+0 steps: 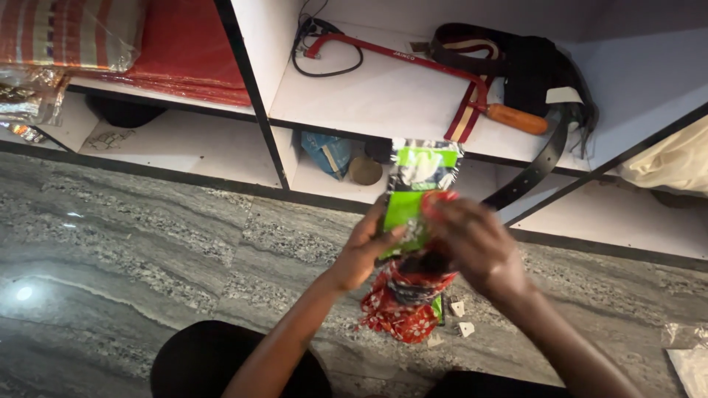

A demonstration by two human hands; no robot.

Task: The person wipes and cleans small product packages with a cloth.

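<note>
Just right of the frame's centre, a person's two bare hands meet over a grey stone floor (125, 250), both closed on the same things. Left hand (366, 250) grips the left edge of a green and silver foil packet (413, 193), thumb pressed on its front. Right hand (476, 247) is closed over the packet's right side, fingers curled across something red at its edge; motion blur hides what that is. The packet stands upright, its top reaching toward the shelf edge above. Directly beneath the hands hangs a red cloth with white flowers (402, 313), bunched up and held together with the packet. Small white pieces (461, 318) lie on the floor just right of the cloth. Across the upper half of the frame runs a white shelf unit with dark edging (383, 96). On its upper shelf, at upper centre, lies a red-framed hacksaw with an orange handle (442, 74), beside a black cable (324, 51) and a dark belt (538, 162) that droops over the edge. At upper left sit folded red and striped fabrics in clear wrap (88, 37). A blue bag (328, 151) rests in the lower compartment behind the packet.
</note>
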